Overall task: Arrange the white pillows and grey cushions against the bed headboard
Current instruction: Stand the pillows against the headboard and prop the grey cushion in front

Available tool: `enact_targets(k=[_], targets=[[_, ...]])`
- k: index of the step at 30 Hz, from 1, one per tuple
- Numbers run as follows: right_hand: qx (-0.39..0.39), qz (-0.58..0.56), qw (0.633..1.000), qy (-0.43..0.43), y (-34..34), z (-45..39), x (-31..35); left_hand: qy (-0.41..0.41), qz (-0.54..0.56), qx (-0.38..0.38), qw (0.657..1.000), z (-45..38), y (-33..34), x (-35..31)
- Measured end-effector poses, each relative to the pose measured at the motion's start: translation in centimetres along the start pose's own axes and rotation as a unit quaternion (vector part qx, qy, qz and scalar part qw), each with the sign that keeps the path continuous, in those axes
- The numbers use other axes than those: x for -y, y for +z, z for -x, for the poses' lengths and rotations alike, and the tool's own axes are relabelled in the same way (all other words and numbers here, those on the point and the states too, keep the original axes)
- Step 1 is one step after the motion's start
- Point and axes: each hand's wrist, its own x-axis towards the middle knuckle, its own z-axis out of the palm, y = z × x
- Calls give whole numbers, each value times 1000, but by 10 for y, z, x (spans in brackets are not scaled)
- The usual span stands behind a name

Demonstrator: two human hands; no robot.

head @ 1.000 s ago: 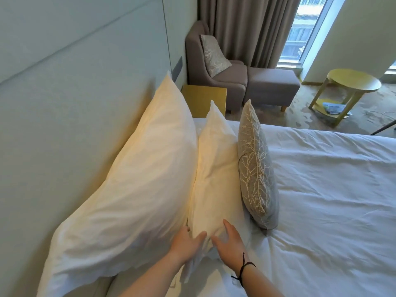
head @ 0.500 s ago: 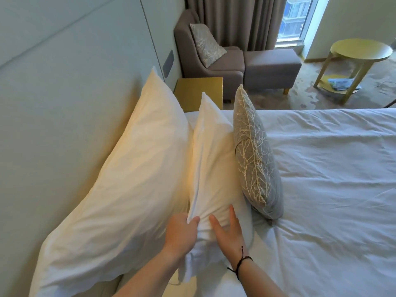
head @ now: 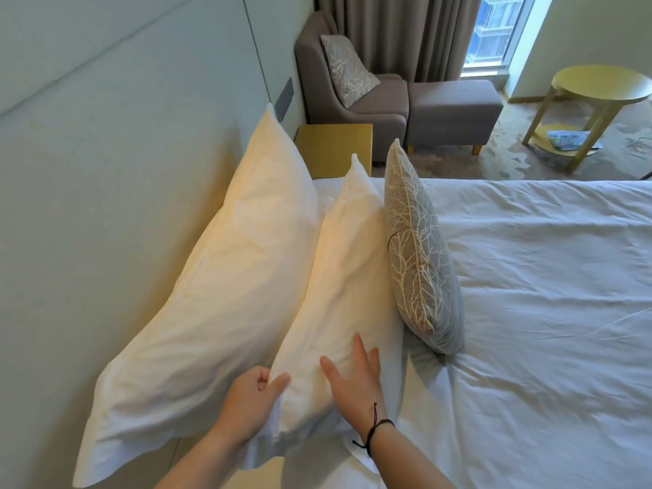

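Second white pillow (head: 347, 277) stands on edge just in front of the big white pillow (head: 215, 294), which leans on the headboard (head: 106, 188); grey cushion (head: 420, 255) touches its front. Long axis runs away from the person along the headboard. Left hand (head: 248, 397) pinches the near corner, fingers curled shut on fabric; right hand (head: 356, 379) lies flat, fingers spread, nearer the cushion.

- One head-worn wide-angle view, looking forward and down along the headboard (head: 106, 206) on the left.
- Close over the near pillows; both hands (head: 356, 382) enter from the bottom edge.
- Far end takes in the armchair (head: 328, 86) and window (head: 494, 30).
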Motion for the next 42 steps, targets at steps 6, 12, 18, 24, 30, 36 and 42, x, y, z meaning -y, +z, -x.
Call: enact_targets(k=[6, 12, 18, 24, 30, 36, 42], targets=[[17, 97, 995, -30, 13, -10, 23, 77, -118, -100, 985, 6, -15, 20], [31, 167, 985, -39, 14, -17, 27, 78, -245, -71, 964, 10, -26, 38], [22, 193, 979, -63, -5, -48, 46, 162, -315, 7, 935, -14, -18, -11], [1, 147, 987, -71, -21, -86, 74, 188, -190, 34, 963, -100, 21, -131], [-7, 91, 993, -79, -36, -118, 93, 64, -65, 80, 993, -215, 65, -227], [-2, 104, 991, -80, -42, -132, 85, -42, 79, 91, 992, -296, 96, -265], [-16, 141, 985, -99, -28, -127, 69, 6, 46, 47, 998, -349, 110, -284]])
